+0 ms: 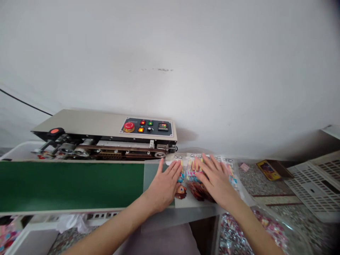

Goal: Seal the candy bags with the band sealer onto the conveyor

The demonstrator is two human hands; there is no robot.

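My left hand [163, 186] lies flat, fingers stretched, on a clear plastic packet of colourful items [187, 177] at the right end of a green conveyor belt [71, 184]. Beside it my right hand [216, 180] is spread flat on the same run of packets [225, 166]. The packets lie at the mouth of a band sealing machine [106, 136], next to its end roller [160, 154]. The machine's control panel [147, 126] shows a red round button, lit switches and a digital display.
A white slatted plastic crate [316, 184] stands at the right. A yellow-and-brown pack [268, 168] lies on the speckled counter [255, 182]. A bag of colourful items [255, 230] sits below right. A white wall rises behind; a black cable [23, 102] runs at left.
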